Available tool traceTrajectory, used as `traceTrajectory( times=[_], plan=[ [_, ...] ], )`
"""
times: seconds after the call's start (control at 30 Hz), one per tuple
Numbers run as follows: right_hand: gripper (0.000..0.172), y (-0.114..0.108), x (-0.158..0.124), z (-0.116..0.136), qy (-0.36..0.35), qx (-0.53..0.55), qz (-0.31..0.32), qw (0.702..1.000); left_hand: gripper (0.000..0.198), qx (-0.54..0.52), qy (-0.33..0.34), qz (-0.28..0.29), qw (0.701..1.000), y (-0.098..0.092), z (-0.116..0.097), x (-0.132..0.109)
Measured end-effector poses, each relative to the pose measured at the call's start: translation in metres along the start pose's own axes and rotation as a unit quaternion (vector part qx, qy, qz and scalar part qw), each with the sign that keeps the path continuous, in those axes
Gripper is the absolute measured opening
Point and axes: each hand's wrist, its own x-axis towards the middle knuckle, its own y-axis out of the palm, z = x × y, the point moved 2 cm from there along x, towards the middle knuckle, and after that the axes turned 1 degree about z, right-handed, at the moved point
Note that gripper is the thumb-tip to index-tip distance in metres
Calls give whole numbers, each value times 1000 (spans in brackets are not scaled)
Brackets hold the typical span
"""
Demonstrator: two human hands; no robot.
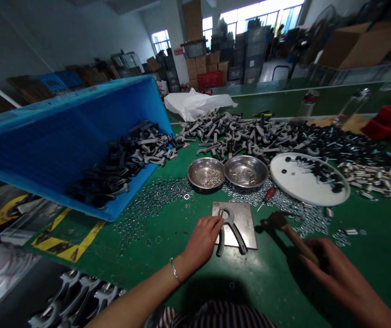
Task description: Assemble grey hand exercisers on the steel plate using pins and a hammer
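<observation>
While the left hand (pixel 204 239) rests on the green table (pixel 168 259), its fingers curl around the top end of a grip tool (pixel 232 230) and pin it down. The grip tool has a curved metal head and two dark handles that spread apart toward the person. It lies flat on a small square metal plate (pixel 248 221), with the handle ends reaching just past the plate's near edge. A thin bracelet (pixel 174 269) sits on the left wrist.

The right hand (pixel 335 273) is closed around the wooden shaft of a hammer (pixel 284 225). The hammer's dark head hangs low just to the right of the plate, near it but not touching the grip tool.

Beyond the plate stand two steel bowls (pixel 205 172) side by side, both holding small metal bits. A screwdriver (pixel 269 195) with a red handle lies between the plate and a round white tray (pixel 304 189) of dark parts. Loose washers (pixel 154 200) are strewn across the table around the bowls. A heap of grey handles (pixel 236 132) fills the far side of the table. To the left, a blue crate (pixel 62 136) is tipped up on its side, and more of these handles spill from it.
</observation>
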Motion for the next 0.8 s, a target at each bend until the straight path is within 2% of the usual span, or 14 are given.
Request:
traceTrajectory(
  times=[0.1,0.17,0.27,0.33,0.43,0.57,0.67,0.73,0.8],
  plan=[
    [42,12,-4,22,45,84,117,989,46,-26,-8,-7,1000,2,1,0],
    [40,20,-2,32,36,88,165,982,43,-90,-45,-25,995,1,4,2],
    [38,24,7,49,-8,46,156,987,35,-194,-82,-39,977,-3,11,7],
    [37,23,13,65,-22,9,161,987,34,-209,-93,-35,973,-6,15,9],
    [38,22,21,92,-47,-30,181,982,30,-165,-124,-19,978,-11,20,8],
    [36,30,33,119,-103,-89,144,980,17,-104,-133,23,985,-17,23,9],
    [34,43,45,123,-97,-168,194,962,15,-69,-135,58,987,-22,22,13],
    [35,48,51,122,-90,-168,237,952,15,-51,-142,78,986,-26,21,16],
    [36,48,53,121,-94,-139,231,958,15,-40,-137,88,986,-28,21,19]
  ],
)
